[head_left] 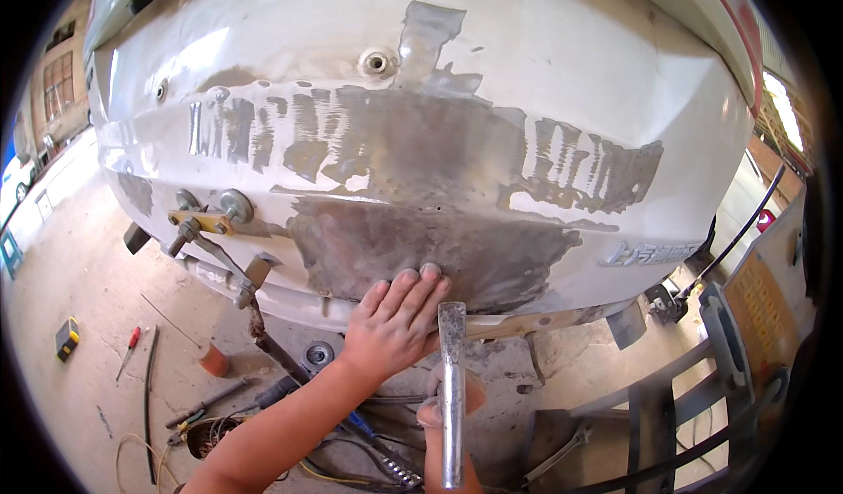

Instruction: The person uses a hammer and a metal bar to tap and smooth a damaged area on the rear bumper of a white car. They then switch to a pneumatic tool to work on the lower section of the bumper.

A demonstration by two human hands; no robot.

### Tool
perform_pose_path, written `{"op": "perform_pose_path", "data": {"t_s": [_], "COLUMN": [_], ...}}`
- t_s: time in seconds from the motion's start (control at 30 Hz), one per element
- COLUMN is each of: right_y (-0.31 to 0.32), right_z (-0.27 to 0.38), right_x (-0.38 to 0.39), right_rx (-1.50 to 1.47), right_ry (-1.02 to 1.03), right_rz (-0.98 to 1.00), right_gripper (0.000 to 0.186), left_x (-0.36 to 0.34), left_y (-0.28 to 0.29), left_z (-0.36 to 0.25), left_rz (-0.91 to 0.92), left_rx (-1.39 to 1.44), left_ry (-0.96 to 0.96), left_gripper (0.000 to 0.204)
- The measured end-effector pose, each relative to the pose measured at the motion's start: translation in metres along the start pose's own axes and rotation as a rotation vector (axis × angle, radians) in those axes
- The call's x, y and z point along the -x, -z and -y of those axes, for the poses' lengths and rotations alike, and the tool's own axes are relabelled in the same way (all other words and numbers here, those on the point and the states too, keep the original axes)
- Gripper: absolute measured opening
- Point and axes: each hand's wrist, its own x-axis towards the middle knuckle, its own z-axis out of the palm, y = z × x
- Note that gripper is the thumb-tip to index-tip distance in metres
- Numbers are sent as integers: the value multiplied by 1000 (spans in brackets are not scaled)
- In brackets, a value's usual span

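Note:
A white vehicle panel (615, 72) fills the upper middle, with bare grey sanded patches (439, 143) across it. My left hand (395, 323) lies on the lower bare patch (378, 239), fingers stretched out against the metal near its bottom edge. Just to its right, my right hand (474, 393) is closed around a hammer (452, 380). The hammer's long shiny metal head stands in front of that hand, its tip close to the panel's lower edge. The handle and much of the right hand's grip are hidden behind the head.
A clamp with a yellow plate (215, 222) is fixed on the panel's left, joined to a dark rod (281, 353). On the floor lie a red screwdriver (132, 338), a yellow-black box (67, 338), an angle grinder (318, 353) and cables. A black frame (650, 424) stands at lower right.

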Motion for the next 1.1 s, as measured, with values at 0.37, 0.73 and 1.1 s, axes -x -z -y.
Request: {"op": "perform_pose_path", "data": {"t_s": [0.37, 0.73, 1.1], "right_y": [3, -12, -5], "right_z": [-7, 2, -1], "right_x": [-7, -8, -10], "right_rx": [-59, -53, -34], "right_ry": [168, 47, 34], "right_rz": [-38, -136, -27], "right_gripper": [58, 62, 63], "left_x": [31, 33, 35], "left_y": [5, 7, 10], "left_z": [3, 2, 2], "left_rz": [134, 142, 221], "left_rx": [108, 118, 135], "left_ry": [-18, -28, -22], "left_gripper": [55, 55, 55]}}
